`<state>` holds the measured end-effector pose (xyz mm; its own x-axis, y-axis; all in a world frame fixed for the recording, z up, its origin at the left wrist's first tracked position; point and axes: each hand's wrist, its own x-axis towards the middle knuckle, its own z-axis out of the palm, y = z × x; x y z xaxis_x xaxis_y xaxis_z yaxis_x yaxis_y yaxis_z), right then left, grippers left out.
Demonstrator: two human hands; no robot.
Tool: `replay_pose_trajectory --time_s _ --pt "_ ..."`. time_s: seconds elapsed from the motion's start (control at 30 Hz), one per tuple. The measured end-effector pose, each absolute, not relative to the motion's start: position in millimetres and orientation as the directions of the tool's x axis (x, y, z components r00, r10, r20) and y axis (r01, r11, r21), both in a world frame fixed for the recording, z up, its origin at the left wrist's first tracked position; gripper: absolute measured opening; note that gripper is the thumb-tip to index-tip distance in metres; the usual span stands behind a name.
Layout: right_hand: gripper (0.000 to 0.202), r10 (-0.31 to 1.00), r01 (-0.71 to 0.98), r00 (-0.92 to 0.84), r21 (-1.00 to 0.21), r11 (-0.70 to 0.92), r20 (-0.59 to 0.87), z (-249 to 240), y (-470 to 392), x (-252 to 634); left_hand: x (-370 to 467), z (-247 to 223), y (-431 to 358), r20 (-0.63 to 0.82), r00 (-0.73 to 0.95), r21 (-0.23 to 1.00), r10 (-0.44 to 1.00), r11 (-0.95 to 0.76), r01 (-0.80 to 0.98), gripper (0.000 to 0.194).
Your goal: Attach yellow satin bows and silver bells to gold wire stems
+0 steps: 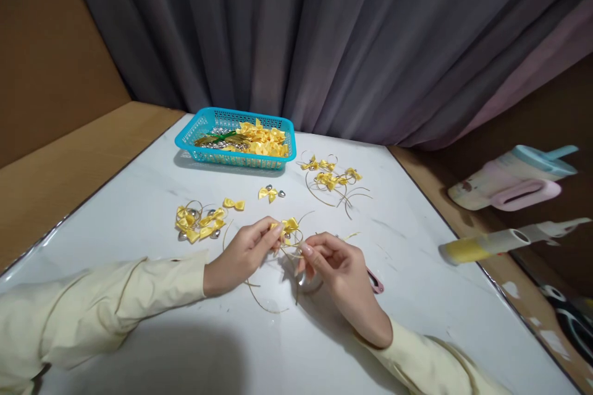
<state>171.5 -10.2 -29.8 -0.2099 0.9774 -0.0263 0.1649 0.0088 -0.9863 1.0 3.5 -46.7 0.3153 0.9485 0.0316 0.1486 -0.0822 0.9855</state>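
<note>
Toward the left edge of the white, marble-patterned bench (152, 210), glossy yellow bows with silvery beads and curled gold cord lie in a loose cluster (200, 233). Behind it, along the far edge, a blue plastic basket (208, 112) with latticed walls holds a heap of bows (264, 139) and a green-tied bundle (225, 136). Mid-bench, the left hand (245, 253) pinches a satin yellow bow (291, 225) between thumb and fingers (the fingertips hide part of it). Its long axis runs roughly side to side, parallel to the far edge, the uncovered loop pointing right. The right hand (336, 265) pinches thin, springy gold cord (290, 254) just beside it, partly covering a pink-handled object (376, 282). Farther back, toward the far right corner, lies a second cluster of corded bows (331, 178). A yellow-filled bottle (482, 247) stands by the right edge; a pale tumbler (491, 182) and dark scissors (572, 321) sit farther right.
</note>
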Motion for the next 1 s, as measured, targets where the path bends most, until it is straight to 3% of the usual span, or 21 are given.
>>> replay_pose_trajectory --time_s 0.53,0.83,1.0 --pt "0.022 0.970 0.164 -0.242 -0.986 0.042 0.001 -30.7 -6.6 175.0 0.2 -42.9 3.6 -0.051 0.397 0.998 0.916 0.058 -0.007 0.029" --pt "0.018 0.967 0.195 -0.248 -0.974 0.111 0.061 -32.9 -6.8 178.7 2.5 -42.5 2.8 -0.212 0.436 0.913 0.874 0.337 -0.231 0.026" --pt "0.017 0.963 0.244 -0.235 -0.950 0.193 0.135 -30.6 -6.2 178.7 2.7 -40.1 3.8 -0.232 0.438 0.903 0.869 0.360 -0.235 0.026"
